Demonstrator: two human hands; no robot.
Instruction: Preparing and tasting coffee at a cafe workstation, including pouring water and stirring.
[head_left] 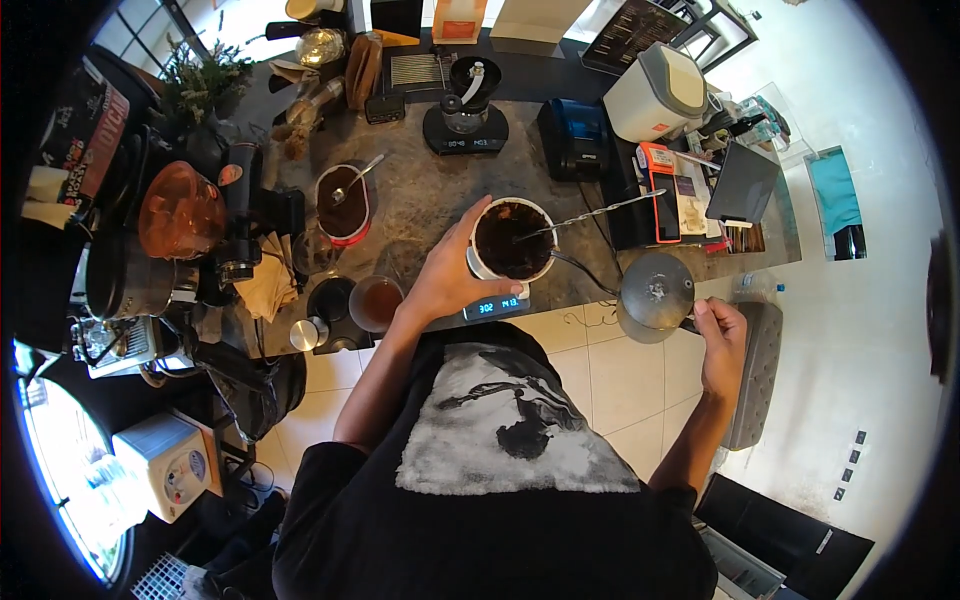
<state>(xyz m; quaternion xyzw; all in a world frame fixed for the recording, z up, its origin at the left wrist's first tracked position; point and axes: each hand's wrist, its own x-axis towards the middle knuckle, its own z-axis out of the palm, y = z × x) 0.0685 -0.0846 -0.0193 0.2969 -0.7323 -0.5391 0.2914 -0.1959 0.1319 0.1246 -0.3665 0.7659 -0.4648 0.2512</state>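
Observation:
My left hand [447, 272] curves round a white, wide-mouthed vessel [482, 266], its thumb and fingers pressed to the sides. Dark, wet-looking coffee grounds [510, 240] fill the vessel. A long bar spoon [605, 212] with a twisted stem leans out of it to the right. Below the vessel, at the counter's front edge, a scale [497, 307] shows a lit display. My right hand [722, 345] is closed on the handle of a gooseneck kettle [657, 290], held beyond the counter edge. The kettle's thin spout points toward the vessel; its tip is partly hidden by the rim.
Left on the counter [400, 180] are a tub of brown powder [345, 203] with a spoon, a glass of brown liquid [377, 303] and a grinder [240, 210]. A second scale [466, 138] bearing a brewer stands at the back, with a black printer [572, 138] to its right.

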